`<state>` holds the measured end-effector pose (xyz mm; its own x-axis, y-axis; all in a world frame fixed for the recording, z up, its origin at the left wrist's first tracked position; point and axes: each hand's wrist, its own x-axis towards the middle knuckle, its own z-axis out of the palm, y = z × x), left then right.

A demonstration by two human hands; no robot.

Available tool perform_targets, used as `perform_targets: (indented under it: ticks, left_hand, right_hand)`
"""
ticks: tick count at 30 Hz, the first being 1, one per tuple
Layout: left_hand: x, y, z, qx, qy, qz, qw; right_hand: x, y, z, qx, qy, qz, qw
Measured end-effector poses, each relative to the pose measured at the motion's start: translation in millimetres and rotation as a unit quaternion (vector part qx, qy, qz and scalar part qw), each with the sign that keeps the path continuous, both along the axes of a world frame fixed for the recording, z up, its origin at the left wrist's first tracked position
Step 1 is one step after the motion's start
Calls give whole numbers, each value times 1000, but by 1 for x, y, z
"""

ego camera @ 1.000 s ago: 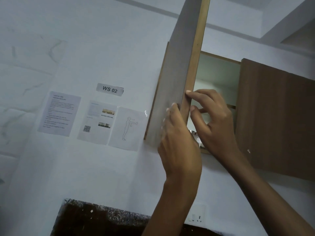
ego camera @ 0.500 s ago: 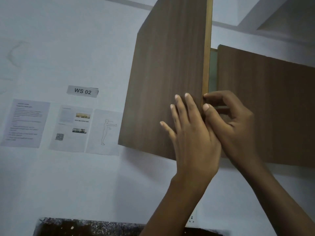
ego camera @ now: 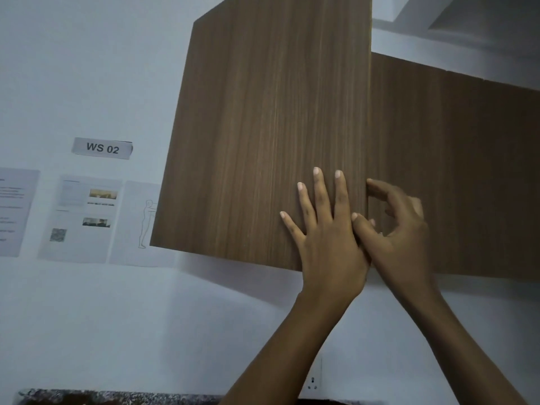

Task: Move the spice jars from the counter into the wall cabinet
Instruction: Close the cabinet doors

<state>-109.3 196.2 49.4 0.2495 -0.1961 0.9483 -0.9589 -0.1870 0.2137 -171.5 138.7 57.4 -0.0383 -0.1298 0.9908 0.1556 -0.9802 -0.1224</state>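
where a gap showed half a second ago, the left cabinet door now meets the right door; interior hidden. left hand flat on it, fingers straight. right hand at the seam, loosely curled, holding nothing.

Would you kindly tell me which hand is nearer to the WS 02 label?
Left. The left hand lies flat on the cabinet door, right of the WS 02 label; the right hand is farther right, at the door's edge.

Left hand flat, fingers spread straight; right hand touching beside it, fingers loosely curled (blurred).
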Motion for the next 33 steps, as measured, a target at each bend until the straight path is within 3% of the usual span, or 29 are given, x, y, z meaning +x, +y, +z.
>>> perform_targets:
  ticks: [13,23,28,33]
  left_hand:
    - [44,-107,-8,-22,-45,126,991]
    - [98,-152,-21,36,-100,147,983]
    - [122,-170,-33,46,-114,195,973]
    - [139,-180,-48,71,-118,171,976]
  right_hand:
    - [45,-104,-17,-68,57,-121,989]
    - [86,-149,-27,-4,184,-204,962]
    - [102,-165,-40,39,249,-179,951]
    - [122,-181,-51,70,294,-175,937]
